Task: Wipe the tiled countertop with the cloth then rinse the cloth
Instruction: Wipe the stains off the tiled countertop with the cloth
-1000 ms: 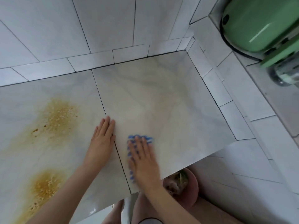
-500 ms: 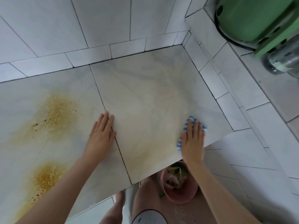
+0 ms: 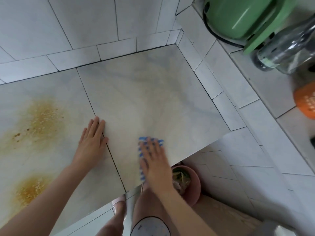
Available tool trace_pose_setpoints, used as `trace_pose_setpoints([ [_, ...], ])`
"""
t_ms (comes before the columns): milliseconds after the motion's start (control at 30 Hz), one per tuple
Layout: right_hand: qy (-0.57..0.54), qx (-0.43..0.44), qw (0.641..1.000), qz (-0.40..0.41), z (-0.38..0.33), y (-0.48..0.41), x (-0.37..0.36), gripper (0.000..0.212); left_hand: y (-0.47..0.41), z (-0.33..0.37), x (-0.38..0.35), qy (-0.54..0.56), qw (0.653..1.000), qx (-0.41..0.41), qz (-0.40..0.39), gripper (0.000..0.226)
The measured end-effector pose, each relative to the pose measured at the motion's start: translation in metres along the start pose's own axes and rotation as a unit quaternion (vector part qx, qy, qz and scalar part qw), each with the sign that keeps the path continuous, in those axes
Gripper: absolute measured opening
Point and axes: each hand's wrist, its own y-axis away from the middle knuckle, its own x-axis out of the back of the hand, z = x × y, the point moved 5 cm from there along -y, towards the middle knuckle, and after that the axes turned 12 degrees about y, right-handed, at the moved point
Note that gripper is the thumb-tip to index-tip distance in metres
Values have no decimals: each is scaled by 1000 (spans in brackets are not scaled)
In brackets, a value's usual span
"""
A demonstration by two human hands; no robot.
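Right hand flat, fingers straight, pressing blue-striped cloth on glossy marbled countertop — left hand splayed flat (rusty grainy stains nearby).

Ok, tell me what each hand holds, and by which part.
Nothing is gripped. The right hand presses flat on the middle of the blue-striped cloth; the left hand rests flat on the countertop.
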Motion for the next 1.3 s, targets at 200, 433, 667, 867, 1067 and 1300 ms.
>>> trace_pose_setpoints([
  [200,77,-136,986,-63,156,-36,-15,71,-2,-1,-4,-6,1000,8,-2,60],
  [433,31,-197,980,-7,116,-77,0,59,-3,-5,-5,0,1000,-1,6,61],
  [667,-4,145,988,43,-44,-22,3,52,-3,-7,-4,2,1000,-7,8,61],
  [867,21,93,995,37,54,-31,-3,51,-2,-5,-4,3,1000,-5,9,61],
  [1067,56,-159,986,-8,197,-23,-7,56,-2,-5,-3,7,1000,-4,9,61],
  [1300,26,-155,987,10,78,-2,-7,52,1,1,6,43,999,10,-5,54],
])
